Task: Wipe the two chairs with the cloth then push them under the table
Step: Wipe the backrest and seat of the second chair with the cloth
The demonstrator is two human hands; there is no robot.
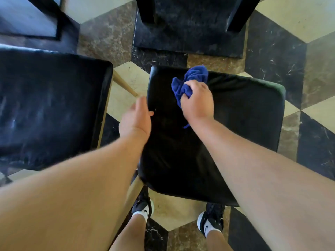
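Note:
A black padded chair seat (235,127) lies right below me. My right hand (197,102) is shut on a crumpled blue cloth (192,78) and presses it on the far middle of that seat. My left hand (136,118) hovers open at the seat's left edge, fingers apart, holding nothing. A second black chair seat (50,109) stands to the left, dusty with pale smears; one of its light wooden legs (125,86) shows between the two chairs.
The table's dark square base (190,38) with two black posts stands just beyond the near chair. Another dark furniture edge (36,19) is at the top left. The floor is patterned marble tile (308,51). My two feet (210,221) are by the chair's near edge.

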